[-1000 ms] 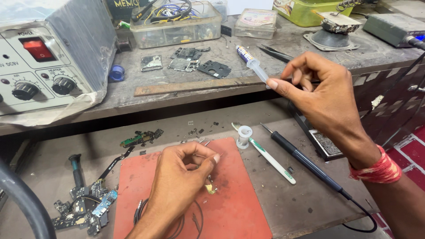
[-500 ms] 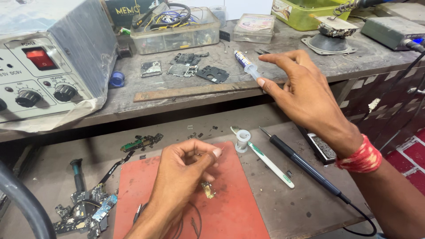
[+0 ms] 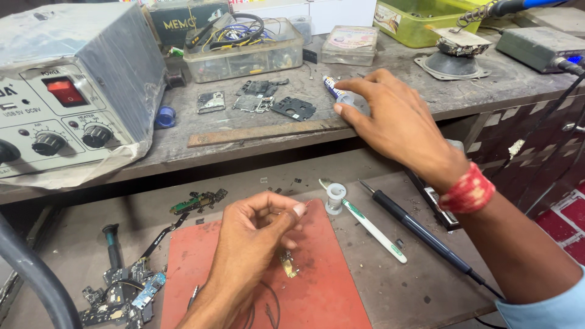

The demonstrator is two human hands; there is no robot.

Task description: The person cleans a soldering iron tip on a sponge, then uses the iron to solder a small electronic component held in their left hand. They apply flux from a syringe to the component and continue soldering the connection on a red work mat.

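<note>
on the red mat (image 3: 341,304) at the near edge of the lower bench the left hand (image 3: 253,240) is pinched tight, though what thin bit it nips i cannot tell, just above a tiny gold-toned board piece (image 3: 288,264) that looks light and fragile, best taken by its edges; farther off, at the front edge of the upper shelf (image 3: 426,91), the right hand (image 3: 396,122) closes its fingers on a small syringe tube (image 3: 338,92), clear with a blue tip, light, stiff and likely slick, best gripped mid-barrel

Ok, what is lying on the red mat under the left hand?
On the red mat, a small gold-coloured circuit part and thin dark wires. The left hand and wrist cover the mat's middle, so anything beneath them is hidden.
</note>
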